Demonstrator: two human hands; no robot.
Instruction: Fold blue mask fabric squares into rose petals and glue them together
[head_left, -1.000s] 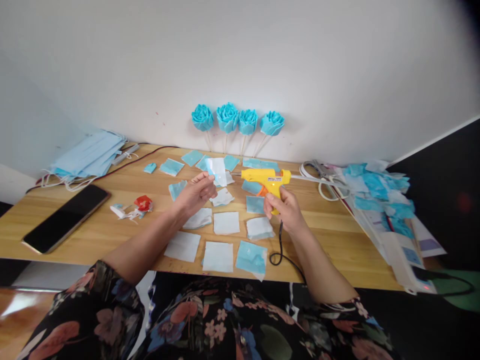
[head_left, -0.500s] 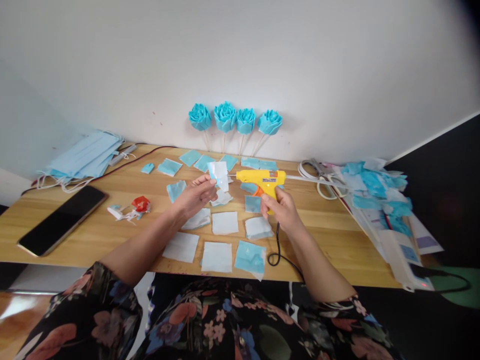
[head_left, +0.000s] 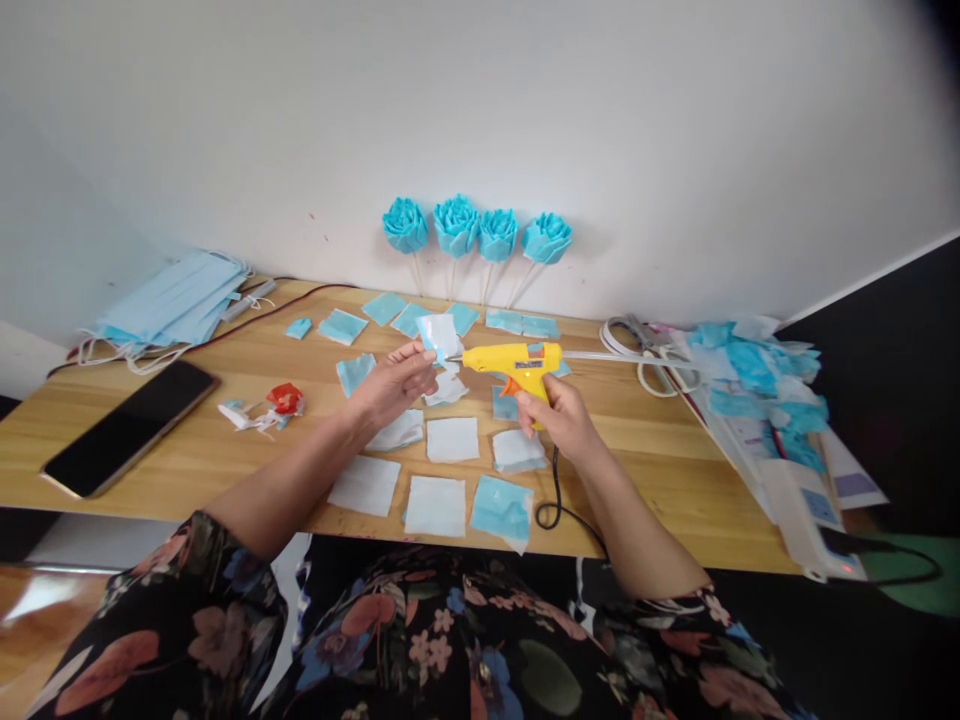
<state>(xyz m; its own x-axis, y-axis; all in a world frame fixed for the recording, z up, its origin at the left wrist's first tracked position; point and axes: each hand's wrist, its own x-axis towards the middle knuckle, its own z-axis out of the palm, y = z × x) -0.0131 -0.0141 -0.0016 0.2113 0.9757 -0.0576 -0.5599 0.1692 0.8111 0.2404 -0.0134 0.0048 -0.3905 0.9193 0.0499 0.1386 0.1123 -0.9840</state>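
Observation:
Between its fingertips my left hand (head_left: 405, 382) pinches a small white and blue fabric piece (head_left: 441, 334), held up above the table. My right hand (head_left: 556, 408) is wrapped round the handle of a yellow glue gun (head_left: 506, 358), a finger near its orange trigger. The gun points left, its nozzle at the lower right edge of the held piece; whether it touches is too small to tell. A clear glue stick (head_left: 604, 357) juts from its back. Several blue and white squares, among them a white one (head_left: 452, 439) and a blue one (head_left: 501, 508), lie below and around the hands.
Several blue fabric flowers (head_left: 456, 226) on sticks lean against the wall. At left are stacked masks (head_left: 176, 300), a phone (head_left: 131, 428) and a red scrap (head_left: 285, 398). Scissors (head_left: 656, 368), blue scraps (head_left: 757, 365) and a white power strip (head_left: 806, 515) lie at right. A black cord (head_left: 556, 490) hangs from the gun.
The glue gun has moved slightly left and is tilted a little, its nozzle now lower against the held piece. The camera view has shifted slightly.

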